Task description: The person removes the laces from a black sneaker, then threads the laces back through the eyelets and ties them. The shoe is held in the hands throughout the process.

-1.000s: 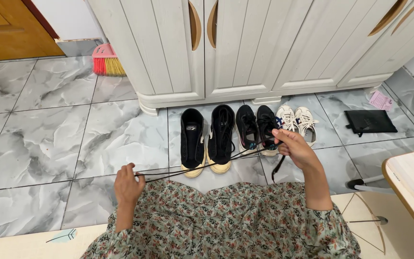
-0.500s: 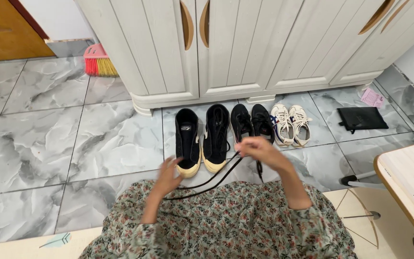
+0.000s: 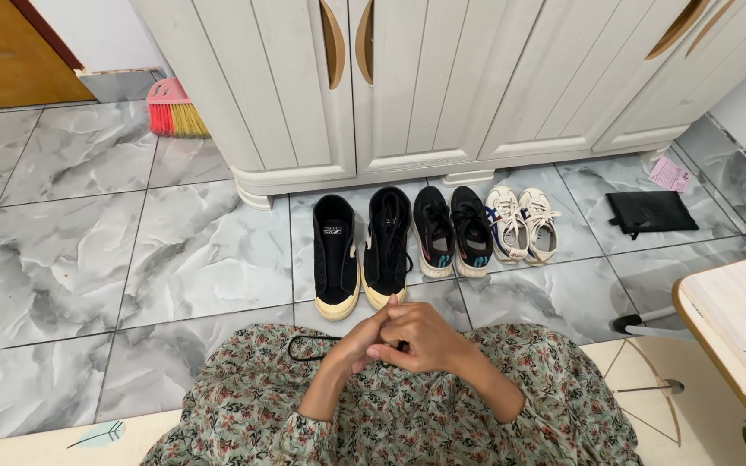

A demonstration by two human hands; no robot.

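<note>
At the far left, we see one wooden door (image 3: 2, 52) and, beside it, one broom head (image 3: 174, 108) with pink and yellow bristles resting on the grey marbled floor (image 3: 71, 250), against the corner of the white cabinet (image 3: 425, 78).

Along the cabinet base we count six shoes in three pairs, toes toward the cabinet. From the left: one pair of black high-top shoes (image 3: 363, 250) with cream soles, the left one without a lace across its front; one pair of black low sneakers (image 3: 452, 231) with coloured side marks; one pair of white sneakers (image 3: 522, 224) with dark stripes. Each pair stands just beside the next.

Below the shoes, our left hand (image 3: 357, 345) and right hand (image 3: 420, 338) meet over the lap of the floral dress (image 3: 407, 406). Both hands are clenched together around one black shoelace (image 3: 304, 349); the fingers interlock and hide most of it. A loop of the lace shows just left of the left hand, lying on the dress. The hands stand near the cream toe caps but apart from them.

To the right, one black flat pouch (image 3: 652, 211) lies on the floor, with one pink paper slip (image 3: 670, 174) near it. At the far right edge, one corner of a light wooden table (image 3: 740, 328) projects into view.
</note>
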